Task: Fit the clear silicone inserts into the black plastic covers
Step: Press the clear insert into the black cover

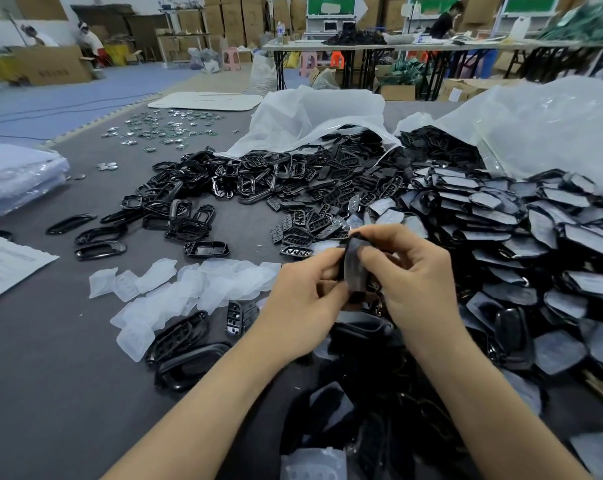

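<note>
Two hands meet at the centre of the frame over a grey work table (68, 375). The left hand (303, 292) and the right hand (414, 271) each pinch one black plastic cover (357, 268) between curled fingers and thumb, holding it upright just above the table. The single held piece is narrow and dark, its face showing a cloudy grey sheen. Whether an insert already sits in it cannot be told.

At lower left of centre lies a loose heap of clear silicone inserts (175, 289), well over a dozen, milky and overlapping. Some have small moulded bumps.

Two white plastic bags (320, 116) lie open at upper centre and upper right, spilling black parts too many to count. There are open black frames (223, 181) at centre left and slotted button covers (307, 220) just beyond the hands. At right, grey-faced covers (535, 237) lie overlapped like scales.

One printed paper sheet (5, 265) lies at the left edge, and one stack of clear wrapped packs (16, 178) sits above it. Dozens of small metal parts (165, 128) are scattered at upper left.
</note>
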